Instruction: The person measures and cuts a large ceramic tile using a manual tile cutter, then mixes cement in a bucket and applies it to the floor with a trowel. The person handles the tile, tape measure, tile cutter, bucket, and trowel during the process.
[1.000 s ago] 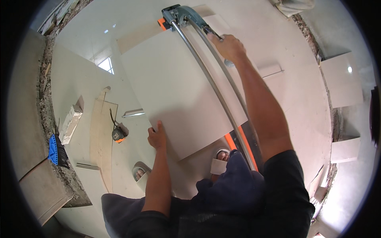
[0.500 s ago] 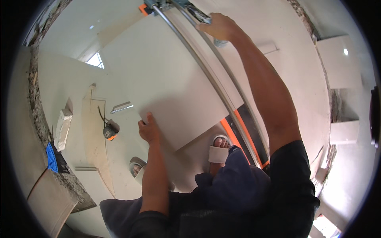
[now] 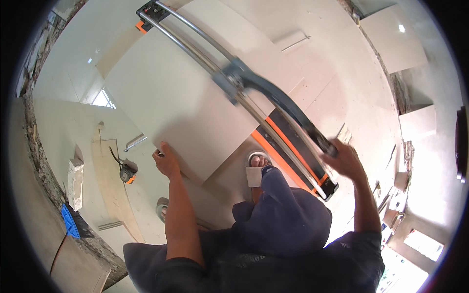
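Note:
A large pale floor tile (image 3: 185, 112) lies slantwise on the manual tile cutter (image 3: 288, 128), beneath its twin steel rails. My left hand (image 3: 168, 161) grips the tile's near left corner, thumb on top and fingers curled at the edge. At the right, my right hand (image 3: 344, 160) is wrapped round the end of the cutter's long dark handle (image 3: 288, 110). That handle slopes down toward me from the carriage (image 3: 232, 80), which sits about midway along the rails, over the tile.
A tape measure (image 3: 128, 173) and a silver pen-like tool (image 3: 135, 142) lie on the floor at the left. Beyond them are a pale block (image 3: 75, 183) and a blue notched piece (image 3: 70, 220). My sandalled foot (image 3: 257, 166) is beside the cutter base. Loose tiles (image 3: 395, 41) lie far right.
My right hand has come back toward me with the handle, and the carriage has slid nearer along the rails. My left hand stays at the tile's corner; the whole view has shifted.

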`<state>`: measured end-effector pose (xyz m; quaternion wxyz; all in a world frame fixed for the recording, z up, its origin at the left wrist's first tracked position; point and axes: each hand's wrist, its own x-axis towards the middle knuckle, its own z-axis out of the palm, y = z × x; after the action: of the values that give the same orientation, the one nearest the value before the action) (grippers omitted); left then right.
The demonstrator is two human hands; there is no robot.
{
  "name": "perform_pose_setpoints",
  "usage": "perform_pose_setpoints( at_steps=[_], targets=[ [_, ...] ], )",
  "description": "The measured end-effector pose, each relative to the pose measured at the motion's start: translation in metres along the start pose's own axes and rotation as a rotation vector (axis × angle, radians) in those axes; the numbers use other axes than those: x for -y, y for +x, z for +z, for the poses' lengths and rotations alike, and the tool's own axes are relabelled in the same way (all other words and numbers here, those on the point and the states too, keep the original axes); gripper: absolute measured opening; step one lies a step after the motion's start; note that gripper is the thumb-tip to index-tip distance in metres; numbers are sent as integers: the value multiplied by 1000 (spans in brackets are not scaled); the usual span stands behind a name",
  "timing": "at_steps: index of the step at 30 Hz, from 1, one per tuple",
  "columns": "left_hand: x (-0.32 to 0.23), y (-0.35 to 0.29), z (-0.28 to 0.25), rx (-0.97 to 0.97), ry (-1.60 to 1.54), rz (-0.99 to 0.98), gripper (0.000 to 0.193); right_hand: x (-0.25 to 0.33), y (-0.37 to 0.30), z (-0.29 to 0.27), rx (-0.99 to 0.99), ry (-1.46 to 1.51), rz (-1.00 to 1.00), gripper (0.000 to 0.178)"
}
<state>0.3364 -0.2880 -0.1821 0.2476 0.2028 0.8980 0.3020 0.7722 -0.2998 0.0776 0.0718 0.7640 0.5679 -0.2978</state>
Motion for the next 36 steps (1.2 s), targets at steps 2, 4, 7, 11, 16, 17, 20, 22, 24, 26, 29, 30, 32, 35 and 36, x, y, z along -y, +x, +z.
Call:
perform_pose_setpoints(
  at_steps=[2,4,7,11,16,17,20,22,24,26,29,30,32,35,36],
  targets=[
    [1,5,-2,-23,-17,-6,65,-49,-41,7,-6,2,123,45],
    [2,11,-3,-29,-32,-17,65,-96,-75,16,10,24,204,46],
    [6,19,-4,-42,-34,-29,65,-161,-116,30,43,6,340,45],
    [14,30,-5,-92,21,21,62,-227,-153,54,52,-94,475,46],
    [22,70,-14,-231,146,150,60,-277,-163,85,54,-45,557,53],
    [18,87,-18,-256,172,189,60,-279,-162,87,43,-12,558,54],
    [5,145,-34,-258,277,328,56,-258,-149,79,-29,-139,459,50],
    [-12,189,-47,-202,379,434,51,-219,-134,64,-181,16,420,42],
    [-37,231,-62,-65,615,541,49,-163,-106,48,-164,286,408,33],
    [-60,263,-72,15,658,524,49,-96,-75,46,-44,469,273,27],
    [-72,296,-72,17,681,495,53,-6,-29,64,170,482,-47,28],
    [-68,305,-66,-8,633,495,54,15,-14,73,280,413,-49,32],
    [-56,322,-48,-71,519,529,57,45,9,94,431,286,-102,38],
    [-31,338,-25,119,134,324,62,69,28,117,549,57,-158,43],
    [-26,337,-14,65,438,613,59,74,35,122,551,-15,-206,44]
  ],
)
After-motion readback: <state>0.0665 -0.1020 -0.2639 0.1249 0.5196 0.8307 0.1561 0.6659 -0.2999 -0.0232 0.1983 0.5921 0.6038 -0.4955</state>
